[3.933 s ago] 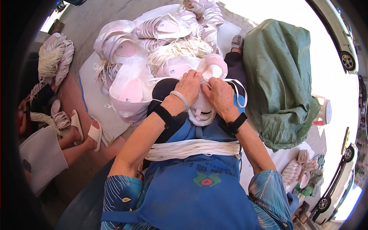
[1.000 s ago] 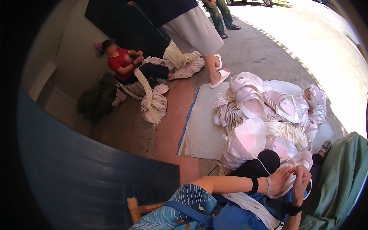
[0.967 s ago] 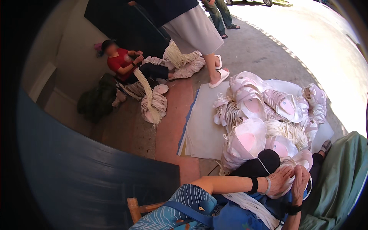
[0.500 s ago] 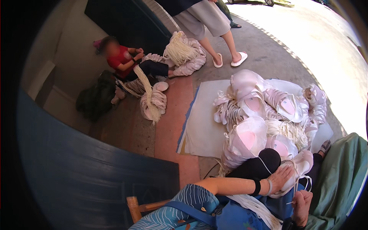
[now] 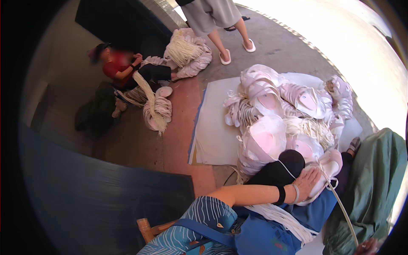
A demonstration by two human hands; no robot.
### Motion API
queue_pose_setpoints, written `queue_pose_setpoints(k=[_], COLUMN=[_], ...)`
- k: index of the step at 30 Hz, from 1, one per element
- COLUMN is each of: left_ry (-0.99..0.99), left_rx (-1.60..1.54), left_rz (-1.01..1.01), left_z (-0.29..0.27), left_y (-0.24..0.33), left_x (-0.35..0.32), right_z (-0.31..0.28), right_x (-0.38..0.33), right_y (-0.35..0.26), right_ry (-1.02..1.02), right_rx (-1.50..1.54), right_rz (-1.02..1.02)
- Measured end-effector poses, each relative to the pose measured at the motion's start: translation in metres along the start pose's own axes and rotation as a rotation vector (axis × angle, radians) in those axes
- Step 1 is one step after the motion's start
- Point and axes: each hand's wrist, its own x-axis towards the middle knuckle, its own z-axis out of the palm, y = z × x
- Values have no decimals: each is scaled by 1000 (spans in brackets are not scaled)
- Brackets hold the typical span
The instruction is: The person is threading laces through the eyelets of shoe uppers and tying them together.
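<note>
A white and pink shoe upper (image 5: 333, 163) lies across my lap, its toe pointing away from me. My left hand (image 5: 307, 182) rests over its left side, fingers laid along it and holding it against my legs; the thumb is hidden. From the upper's lace opening a long off-white shoelace (image 5: 342, 206) runs taut down to the right. At the lower right edge my right hand (image 5: 367, 246), partly cut off and dim, grips the far end of that lace. A bundle of white laces (image 5: 284, 221) hangs over the blue apron on my lap.
Stacks of white-pink shoe uppers (image 5: 265, 140) sit on a white sheet (image 5: 212, 123) before me. A green sack (image 5: 369, 187) stands at my right, a dark blue door (image 5: 106, 191) at left. One person (image 5: 119, 63) sits among more uppers; another (image 5: 212, 17) stands beyond.
My right hand has moved down and to the right from beside the upper, drawing the lace out long and straight. My left hand stays on the upper. The view has shifted slightly.
</note>
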Motion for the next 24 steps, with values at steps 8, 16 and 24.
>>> queue_pose_setpoints(k=[8, 16, 24], left_ry=[10, -182, 89], left_rx=[-162, -322, -467], left_rz=[14, -11, -318], left_z=[-42, -62, -52], left_y=[-46, -36, -74], left_x=[-18, 2, 61], right_z=[251, 264, 283], right_x=[18, 33, 45], right_y=[180, 239, 249], right_ry=[-383, -358, -428], right_rx=[-983, -1462, -1542], right_rz=[297, -146, -281])
